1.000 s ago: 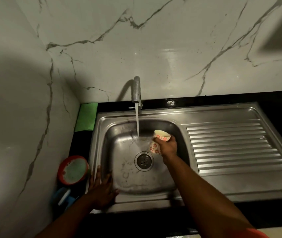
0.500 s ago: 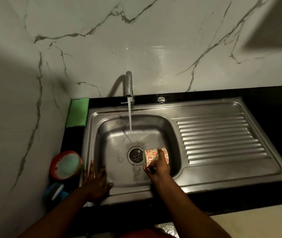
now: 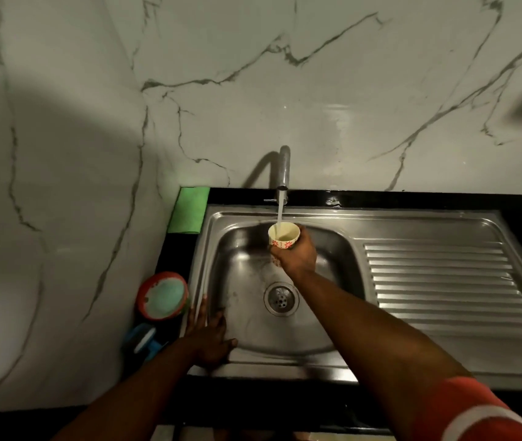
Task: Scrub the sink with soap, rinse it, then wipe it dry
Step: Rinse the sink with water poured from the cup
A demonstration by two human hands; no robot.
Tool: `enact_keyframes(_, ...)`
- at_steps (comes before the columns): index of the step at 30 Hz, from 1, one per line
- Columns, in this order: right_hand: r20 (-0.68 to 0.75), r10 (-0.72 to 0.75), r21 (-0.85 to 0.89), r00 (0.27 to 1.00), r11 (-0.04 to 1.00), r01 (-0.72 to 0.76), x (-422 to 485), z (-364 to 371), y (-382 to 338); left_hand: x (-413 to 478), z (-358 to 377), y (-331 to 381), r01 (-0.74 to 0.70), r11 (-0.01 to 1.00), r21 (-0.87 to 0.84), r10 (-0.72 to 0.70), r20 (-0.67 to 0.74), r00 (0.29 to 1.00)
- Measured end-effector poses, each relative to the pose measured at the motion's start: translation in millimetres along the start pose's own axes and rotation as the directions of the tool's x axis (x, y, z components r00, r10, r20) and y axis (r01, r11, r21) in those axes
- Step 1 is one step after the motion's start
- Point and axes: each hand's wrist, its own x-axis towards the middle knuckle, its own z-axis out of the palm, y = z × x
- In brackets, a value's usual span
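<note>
And the right hand [image 3: 296, 254] curls round the cup [image 3: 284, 235] under the running tap [image 3: 283, 168], far side of the sink [image 3: 285, 361]; left hand [image 3: 209, 337] lies flat, fingers spread, on the near-left rim

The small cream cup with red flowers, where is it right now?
In the head view, the cream flowered cup is held upright in the right hand, directly under the running chrome tap, above the back of the steel sink basin.
</note>
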Motion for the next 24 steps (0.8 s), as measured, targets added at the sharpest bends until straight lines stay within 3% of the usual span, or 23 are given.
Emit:
enact_keyframes(10, 0.035, -0.112, 0.147, 0.993, 0.983, 0.106, 12, -2, -16, -2, 4, 2, 0.040, 0.999, 0.003, -0.040, -0.070, 0.997)
enact_keyframes(24, 0.136, -0.195, 0.140, 0.971, 0.974, 0.176, 13, -16, -12, -8, 2, 9, 0.066, 0.998, -0.005, -0.066, -0.106, 0.992)
